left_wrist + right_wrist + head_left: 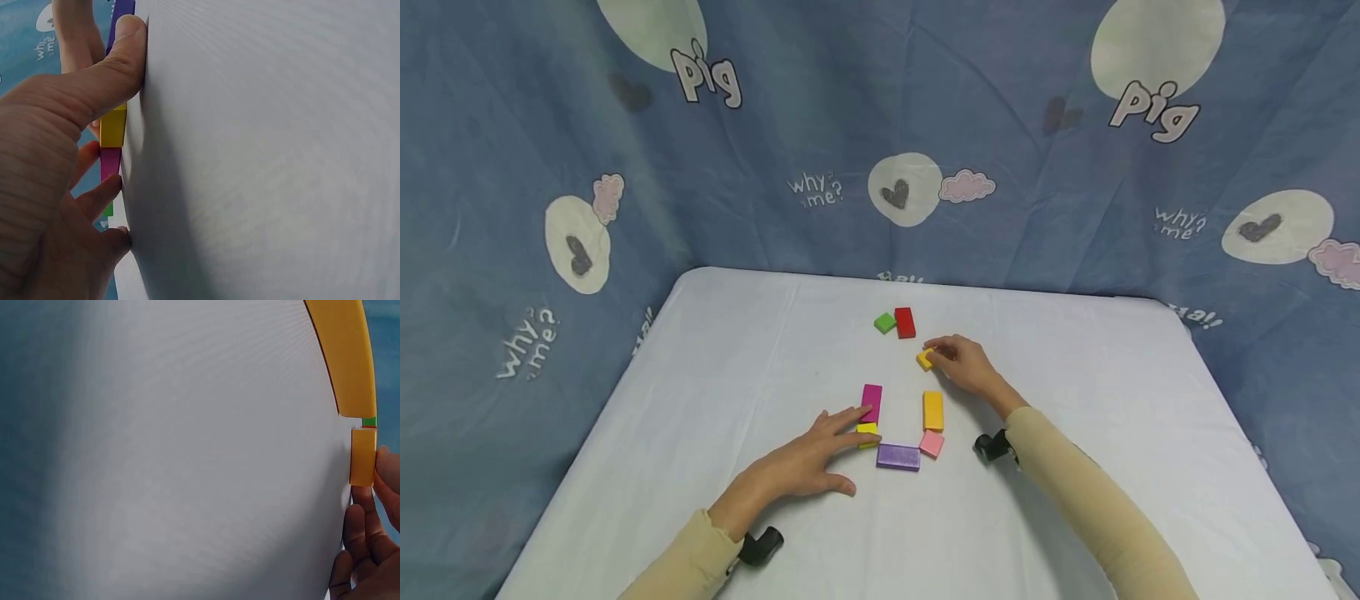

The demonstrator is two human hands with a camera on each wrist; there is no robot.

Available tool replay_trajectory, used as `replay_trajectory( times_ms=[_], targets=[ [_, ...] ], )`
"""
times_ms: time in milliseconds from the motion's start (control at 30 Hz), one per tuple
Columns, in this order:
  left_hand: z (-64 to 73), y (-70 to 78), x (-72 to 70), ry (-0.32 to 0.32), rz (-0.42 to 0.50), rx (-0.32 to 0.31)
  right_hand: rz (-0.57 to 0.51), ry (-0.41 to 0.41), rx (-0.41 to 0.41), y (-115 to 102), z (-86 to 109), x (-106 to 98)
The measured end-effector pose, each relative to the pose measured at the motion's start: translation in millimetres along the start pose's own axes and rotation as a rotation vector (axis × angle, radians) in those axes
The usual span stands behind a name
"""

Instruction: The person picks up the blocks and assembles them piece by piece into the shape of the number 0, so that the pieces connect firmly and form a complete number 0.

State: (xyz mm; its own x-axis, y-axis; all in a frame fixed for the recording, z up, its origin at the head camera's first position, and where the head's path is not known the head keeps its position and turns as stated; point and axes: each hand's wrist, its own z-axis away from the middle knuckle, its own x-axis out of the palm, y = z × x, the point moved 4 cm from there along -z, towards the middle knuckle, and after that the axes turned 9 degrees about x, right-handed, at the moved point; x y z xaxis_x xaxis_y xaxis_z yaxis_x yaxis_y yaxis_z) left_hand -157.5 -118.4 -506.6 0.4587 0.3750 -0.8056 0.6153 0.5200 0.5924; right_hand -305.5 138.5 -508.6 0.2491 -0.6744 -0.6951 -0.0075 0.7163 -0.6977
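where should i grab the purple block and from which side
Probably best pinched mid-length across its long sides, coming from the near edge: the purple block lies flat with its middle uncovered, while the pink block and bright yellow block sit close by its two ends.

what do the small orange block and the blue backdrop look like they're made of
Small orange block: possibly painted wood or plastic; smooth, evenly coloured faces leave it open. Blue backdrop: probably fabric, matte, given its soft folds and printed pattern.
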Motion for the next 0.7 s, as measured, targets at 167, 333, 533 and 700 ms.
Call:
replay_trajectory(
  times_ms=[167, 333, 533, 700],
  targets=[
    [0.2, -0.2, -1.0, 0.009, 0.001, 0.016, 0.003, -0.009, -0.006, 0.1, 1.6, 0.0],
    [0.4, -0.3, -0.3, 0.009, 0.001, 0.012, 0.0, -0.016, 0.005, -0.3, 4.3, -0.1],
    [0.4, 0.0, -0.1, 0.01, 0.005, 0.004, 0.017, -0.012, -0.008, -0.4, 8.3, -0.2],
    [0.6, 0.3, -0.6, 0.012, 0.004, -0.001, 0.02, -0.005, -0.024, -1.3, 10.4, 0.1]
  ],
)
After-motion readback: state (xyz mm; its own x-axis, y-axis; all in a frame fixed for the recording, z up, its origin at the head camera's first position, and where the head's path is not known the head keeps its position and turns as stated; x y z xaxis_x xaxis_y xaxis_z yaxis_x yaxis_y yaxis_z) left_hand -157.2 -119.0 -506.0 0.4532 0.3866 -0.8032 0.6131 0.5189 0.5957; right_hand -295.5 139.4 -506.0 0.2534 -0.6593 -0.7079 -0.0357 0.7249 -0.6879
